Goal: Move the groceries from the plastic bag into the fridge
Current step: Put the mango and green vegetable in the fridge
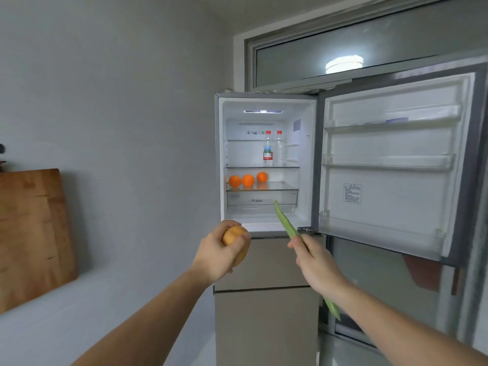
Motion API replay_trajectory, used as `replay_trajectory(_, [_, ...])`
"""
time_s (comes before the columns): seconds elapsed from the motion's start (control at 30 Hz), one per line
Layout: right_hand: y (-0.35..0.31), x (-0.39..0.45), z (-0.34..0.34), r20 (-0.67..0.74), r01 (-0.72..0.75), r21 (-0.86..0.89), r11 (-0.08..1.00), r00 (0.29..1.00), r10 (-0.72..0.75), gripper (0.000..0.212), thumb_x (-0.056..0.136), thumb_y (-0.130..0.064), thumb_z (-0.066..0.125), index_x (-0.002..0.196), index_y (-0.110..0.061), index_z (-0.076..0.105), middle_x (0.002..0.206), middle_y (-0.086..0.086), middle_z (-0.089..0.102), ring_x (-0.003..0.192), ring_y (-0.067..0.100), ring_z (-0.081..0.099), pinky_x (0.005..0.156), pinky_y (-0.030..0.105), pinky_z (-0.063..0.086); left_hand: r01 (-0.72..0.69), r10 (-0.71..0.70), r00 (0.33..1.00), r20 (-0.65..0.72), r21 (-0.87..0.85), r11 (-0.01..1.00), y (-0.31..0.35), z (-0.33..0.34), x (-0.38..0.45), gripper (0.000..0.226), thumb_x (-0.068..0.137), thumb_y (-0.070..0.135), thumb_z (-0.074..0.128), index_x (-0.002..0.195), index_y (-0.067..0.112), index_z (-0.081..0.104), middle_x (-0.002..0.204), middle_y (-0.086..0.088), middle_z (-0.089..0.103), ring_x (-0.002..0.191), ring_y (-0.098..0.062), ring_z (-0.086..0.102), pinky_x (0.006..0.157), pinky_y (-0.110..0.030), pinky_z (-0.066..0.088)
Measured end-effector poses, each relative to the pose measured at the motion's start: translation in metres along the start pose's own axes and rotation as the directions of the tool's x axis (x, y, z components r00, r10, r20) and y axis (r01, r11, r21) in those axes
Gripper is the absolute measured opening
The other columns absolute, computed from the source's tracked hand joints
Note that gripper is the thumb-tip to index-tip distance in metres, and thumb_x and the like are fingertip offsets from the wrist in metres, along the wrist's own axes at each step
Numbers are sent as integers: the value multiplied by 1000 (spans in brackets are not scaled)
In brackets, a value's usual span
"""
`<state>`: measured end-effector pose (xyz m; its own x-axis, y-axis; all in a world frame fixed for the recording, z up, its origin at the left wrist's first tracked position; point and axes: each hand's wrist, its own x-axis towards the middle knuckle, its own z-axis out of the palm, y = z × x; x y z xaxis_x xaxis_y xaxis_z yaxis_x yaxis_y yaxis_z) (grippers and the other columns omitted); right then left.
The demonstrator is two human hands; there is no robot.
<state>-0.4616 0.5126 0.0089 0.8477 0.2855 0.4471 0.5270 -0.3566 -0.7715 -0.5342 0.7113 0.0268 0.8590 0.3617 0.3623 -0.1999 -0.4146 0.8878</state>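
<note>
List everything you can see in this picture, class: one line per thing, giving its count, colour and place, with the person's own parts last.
fridge: one, grey, centre, upper door open to the right
oranges: three, orange, on the lower glass shelf
bottles: two, clear with red caps, on the shelf above
crisper drawer: one, clear, under the oranges
wooden board: one, brown, leaning on the left wall
ceiling lamp: one, white, seen through the window above
potato: one, tan, gripped by left hand
long green vegetable: one, held by right hand
</note>
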Motion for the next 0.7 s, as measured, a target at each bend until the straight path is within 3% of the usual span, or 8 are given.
replay_trajectory(0.13, [8, 10, 6, -22, -27, -22, 999, 999, 26, 34, 102, -33, 37, 92, -6, 56, 62, 1, 40, 51, 14, 35, 52, 30, 27, 14, -12, 999, 47, -52, 999, -17, 5, 21, 20, 88, 40, 64, 107, 39, 57, 109, 2, 55, 94, -22, 58, 51, -27, 55])
replay_trajectory(0.33, [36, 42, 6, -49, -80, -37, 996, 996, 78, 33, 101, -39, 34, 88, -18, 56, 58, -4, 40, 47, 12, 35, 52, 29, 28, 19, -8, 993, 114, -94, 995, -30, 27, 52, 16, 90, 36, 61, 106, 39, 56, 103, 7, 56, 90, -16, 58, 57, -30, 58])
replay_trajectory(0.57, [71, 101, 20, -25, -65, 19, 998, 998, 66, 34, 102, -36, 35, 90, -14, 58, 60, -2, 41, 52, 15, 37, 53, 30, 30, 19, -17, 994, 104, -16, 1000, -50, 49, 108, 21, 90, 31, 62, 107, 41, 56, 106, 6, 55, 92, -18, 58, 54, -27, 56])
replay_trajectory(0.7, [92, 147, 21, 9, -42, 97, 994, 999, 41, 33, 102, -34, 35, 92, -12, 58, 59, -3, 38, 50, 11, 34, 48, 24, 27, 3, -5, 997, 71, 30, 1000, -53, 64, 151, 25, 88, 35, 62, 111, 42, 53, 108, 7, 53, 92, -18, 57, 56, -29, 58])
